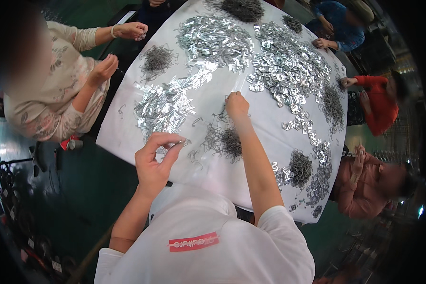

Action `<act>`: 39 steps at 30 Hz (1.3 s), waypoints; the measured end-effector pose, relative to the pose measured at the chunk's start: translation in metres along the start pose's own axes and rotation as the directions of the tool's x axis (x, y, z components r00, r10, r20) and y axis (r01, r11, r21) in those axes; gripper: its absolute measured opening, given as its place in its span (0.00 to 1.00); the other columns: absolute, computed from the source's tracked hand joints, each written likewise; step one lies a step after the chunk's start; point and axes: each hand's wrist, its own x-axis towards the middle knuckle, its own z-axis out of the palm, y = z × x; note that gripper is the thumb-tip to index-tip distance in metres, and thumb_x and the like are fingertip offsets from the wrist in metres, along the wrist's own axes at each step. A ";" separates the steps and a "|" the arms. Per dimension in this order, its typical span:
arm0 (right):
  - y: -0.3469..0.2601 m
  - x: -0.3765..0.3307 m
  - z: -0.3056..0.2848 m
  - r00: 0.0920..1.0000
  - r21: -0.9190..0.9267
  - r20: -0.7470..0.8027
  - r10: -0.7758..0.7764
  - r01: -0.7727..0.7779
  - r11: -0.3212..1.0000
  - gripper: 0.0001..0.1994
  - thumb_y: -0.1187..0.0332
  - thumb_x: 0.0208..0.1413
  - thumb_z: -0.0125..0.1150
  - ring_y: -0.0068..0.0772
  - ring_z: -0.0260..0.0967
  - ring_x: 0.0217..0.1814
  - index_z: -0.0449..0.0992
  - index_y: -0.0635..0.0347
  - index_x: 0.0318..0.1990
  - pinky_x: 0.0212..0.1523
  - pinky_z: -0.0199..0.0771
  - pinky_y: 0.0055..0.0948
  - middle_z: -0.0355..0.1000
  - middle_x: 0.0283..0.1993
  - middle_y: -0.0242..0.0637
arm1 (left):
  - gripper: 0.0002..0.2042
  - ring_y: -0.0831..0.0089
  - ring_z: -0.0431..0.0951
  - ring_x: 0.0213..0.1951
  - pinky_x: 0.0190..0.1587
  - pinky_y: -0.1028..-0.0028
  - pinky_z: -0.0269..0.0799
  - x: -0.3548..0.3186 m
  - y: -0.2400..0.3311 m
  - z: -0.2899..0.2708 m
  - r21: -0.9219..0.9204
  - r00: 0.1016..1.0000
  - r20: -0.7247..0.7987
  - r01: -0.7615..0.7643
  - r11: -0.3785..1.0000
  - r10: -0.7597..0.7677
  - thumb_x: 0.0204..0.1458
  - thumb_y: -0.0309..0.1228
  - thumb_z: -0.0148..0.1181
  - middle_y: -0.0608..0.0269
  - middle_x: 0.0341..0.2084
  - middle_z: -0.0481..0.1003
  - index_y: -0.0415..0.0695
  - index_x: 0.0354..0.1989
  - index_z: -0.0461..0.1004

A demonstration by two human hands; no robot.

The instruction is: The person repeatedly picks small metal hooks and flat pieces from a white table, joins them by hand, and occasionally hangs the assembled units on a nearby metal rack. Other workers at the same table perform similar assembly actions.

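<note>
My left hand (155, 158) is raised over the near edge of the table, thumb and fingertips pinched on a small shiny metal piece (177, 141). My right hand (237, 105) reaches out over the middle of the table with its fingers pressed together; what they hold, if anything, is hidden. Just beside it lies a loose pile of thin bent wire hooks (231, 142), dark grey and tangled, partly behind my right forearm. Beyond my left hand spreads a heap of flat silvery metal pieces (163, 109).
The white-covered table (123, 124) also bears a large heap of silvery buckle-like pieces (288, 68), more flat pieces (215, 40) and several wire piles, one at the far left (157, 60). People sit around it: one at left (57, 94), several at right, including a red sleeve (367, 81).
</note>
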 end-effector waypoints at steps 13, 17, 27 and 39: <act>-0.005 0.015 0.007 0.999 0.054 0.043 -0.003 0.000 0.999 0.13 0.61 0.54 0.58 0.48 0.74 0.45 0.78 0.61 0.39 0.43 0.74 0.43 0.74 0.41 0.46 | 0.07 0.81 0.74 0.33 0.37 0.79 0.67 -0.013 0.001 -0.008 0.006 0.999 -0.028 0.025 1.000 -0.025 0.49 0.18 0.62 0.65 0.33 0.79 0.40 0.37 0.78; -0.043 -0.002 -0.015 0.989 0.397 0.034 -0.145 0.120 0.910 0.12 0.64 0.56 0.57 0.43 0.75 0.39 0.75 0.66 0.39 0.38 0.74 0.38 0.75 0.35 0.46 | 0.09 0.82 0.73 0.35 0.39 0.81 0.64 -0.015 0.001 -0.014 0.017 0.999 -0.021 0.027 1.000 -0.026 0.50 0.18 0.60 0.64 0.35 0.79 0.39 0.40 0.75; -0.138 -0.203 -0.170 0.923 0.961 0.187 -0.337 -0.242 -0.131 0.06 0.72 0.60 0.56 0.20 0.68 0.28 0.71 0.67 0.38 0.21 0.66 0.17 0.72 0.35 0.37 | 0.12 0.78 0.80 0.38 0.39 0.78 0.69 -0.023 -0.006 -0.032 -0.043 0.999 -0.029 0.035 0.998 -0.036 0.49 0.20 0.63 0.65 0.34 0.80 0.42 0.42 0.75; -0.178 -0.267 -0.154 0.998 0.993 -0.061 0.025 0.063 -0.098 0.01 0.75 0.58 0.58 0.17 0.60 0.41 0.73 0.61 0.37 0.41 0.62 0.18 0.64 0.44 0.28 | 0.13 0.76 0.81 0.38 0.39 0.76 0.71 -0.046 0.009 -0.060 -0.016 0.991 0.121 -0.046 0.999 0.047 0.48 0.19 0.64 0.63 0.34 0.80 0.42 0.43 0.75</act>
